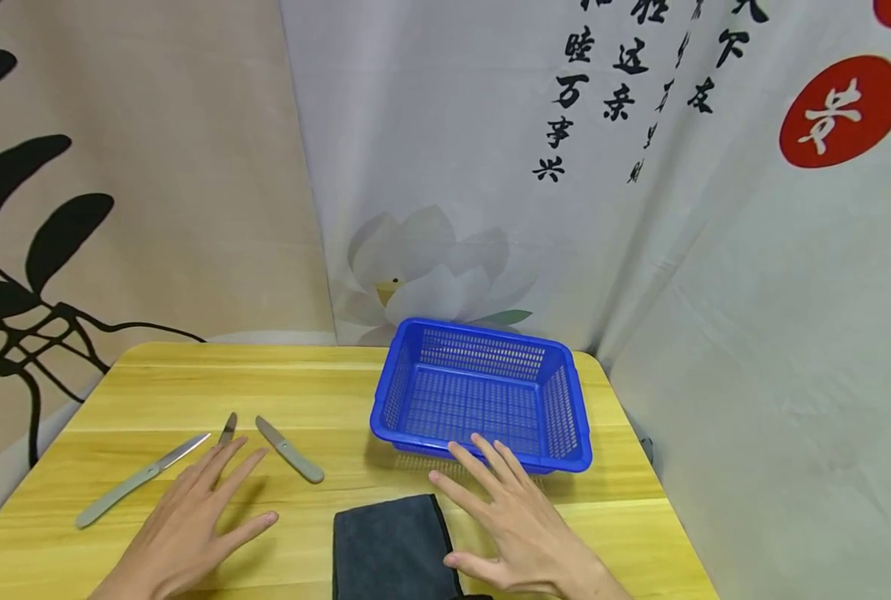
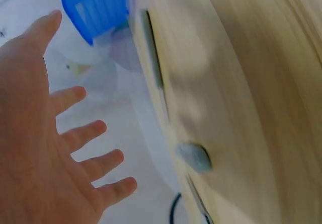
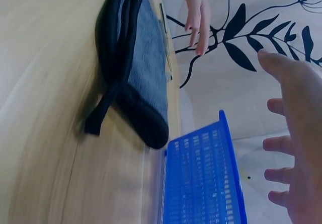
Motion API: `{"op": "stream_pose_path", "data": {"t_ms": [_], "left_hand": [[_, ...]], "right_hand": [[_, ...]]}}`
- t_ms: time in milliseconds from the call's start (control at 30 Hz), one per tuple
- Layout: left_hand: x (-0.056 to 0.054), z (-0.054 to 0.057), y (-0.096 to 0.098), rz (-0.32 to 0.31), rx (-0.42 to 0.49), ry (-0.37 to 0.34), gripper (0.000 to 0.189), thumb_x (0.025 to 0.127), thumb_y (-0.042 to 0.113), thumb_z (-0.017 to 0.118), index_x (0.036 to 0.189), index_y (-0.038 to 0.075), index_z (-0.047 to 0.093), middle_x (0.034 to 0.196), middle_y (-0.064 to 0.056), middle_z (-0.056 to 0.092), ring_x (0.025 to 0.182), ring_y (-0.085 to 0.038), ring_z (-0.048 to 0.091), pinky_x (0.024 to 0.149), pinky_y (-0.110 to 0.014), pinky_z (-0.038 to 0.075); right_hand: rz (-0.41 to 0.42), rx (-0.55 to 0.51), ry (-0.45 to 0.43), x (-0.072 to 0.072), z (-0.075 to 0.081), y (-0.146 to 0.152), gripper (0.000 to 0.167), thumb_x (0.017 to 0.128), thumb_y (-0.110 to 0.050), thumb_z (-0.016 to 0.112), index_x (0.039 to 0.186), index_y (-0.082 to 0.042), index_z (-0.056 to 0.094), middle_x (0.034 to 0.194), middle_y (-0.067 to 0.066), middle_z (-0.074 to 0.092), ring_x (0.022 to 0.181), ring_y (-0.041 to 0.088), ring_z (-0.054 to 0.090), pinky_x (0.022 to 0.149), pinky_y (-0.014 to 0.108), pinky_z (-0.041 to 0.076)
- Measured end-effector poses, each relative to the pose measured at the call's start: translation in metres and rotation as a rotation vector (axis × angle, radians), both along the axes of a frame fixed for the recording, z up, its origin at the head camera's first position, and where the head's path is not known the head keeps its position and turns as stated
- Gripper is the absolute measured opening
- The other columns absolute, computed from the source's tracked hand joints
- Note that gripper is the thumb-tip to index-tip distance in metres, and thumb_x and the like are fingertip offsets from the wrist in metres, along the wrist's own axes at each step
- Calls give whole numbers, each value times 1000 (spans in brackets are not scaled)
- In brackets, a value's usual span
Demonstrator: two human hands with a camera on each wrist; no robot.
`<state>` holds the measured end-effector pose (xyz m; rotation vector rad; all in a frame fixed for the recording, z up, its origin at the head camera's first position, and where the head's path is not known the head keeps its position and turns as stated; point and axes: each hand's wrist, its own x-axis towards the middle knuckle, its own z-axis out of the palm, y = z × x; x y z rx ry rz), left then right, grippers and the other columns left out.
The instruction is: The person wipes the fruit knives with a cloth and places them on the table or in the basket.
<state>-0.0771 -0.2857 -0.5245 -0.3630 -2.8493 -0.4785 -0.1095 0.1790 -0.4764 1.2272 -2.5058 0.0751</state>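
Note:
My left hand (image 1: pixel 201 521) hovers with fingers spread at the left of the table, holding nothing. Around it lie three table knives with grey-green handles: a left knife (image 1: pixel 141 481), a middle knife (image 1: pixel 227 428) mostly hidden behind my fingers, and a right knife (image 1: pixel 290 450). My right hand (image 1: pixel 516 525), fingers also spread and holding nothing, is above the table between a folded dark grey cloth (image 1: pixel 388 546) and a blue plastic basket (image 1: pixel 483 400). In the right wrist view the cloth (image 3: pixel 148 58) shows black edging and a small loop.
The wooden table (image 1: pixel 325 379) has its back edge against a printed curtain (image 1: pixel 445 125) with lettering and a lotus. Another curtain side (image 1: pixel 775 333) hangs close along the right edge.

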Motion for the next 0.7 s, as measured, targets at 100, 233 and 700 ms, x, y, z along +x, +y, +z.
{"op": "stream_pose_path", "data": {"t_ms": [100, 233, 700], "left_hand": [[-3, -4, -14, 31, 9, -14, 96, 97, 60, 84, 175, 23, 43, 175, -29, 43, 150, -64, 48, 109, -84, 44], [-8, -7, -29, 90, 37, -104, 95, 103, 62, 77, 178, 19, 37, 174, -34, 41, 148, -70, 46, 102, -90, 45], [-32, -14, -49, 195, 25, -305, 99, 110, 68, 62, 162, -14, 45, 158, -53, 44, 139, -79, 47, 101, -89, 47]], "right_hand": [[13, 2, -35, 2, 1, -7, 106, 93, -72, 80, 179, -40, 27, 186, 5, 35, 172, 39, 36, 133, 61, 40], [39, 3, -104, 5, 1, -17, 101, 97, -72, 76, 179, -43, 25, 189, 2, 27, 174, 38, 33, 134, 62, 40], [195, 126, -212, 15, -21, -42, 104, 103, -81, 59, 182, -40, 7, 192, -2, 16, 176, 33, 27, 136, 56, 41]]}}
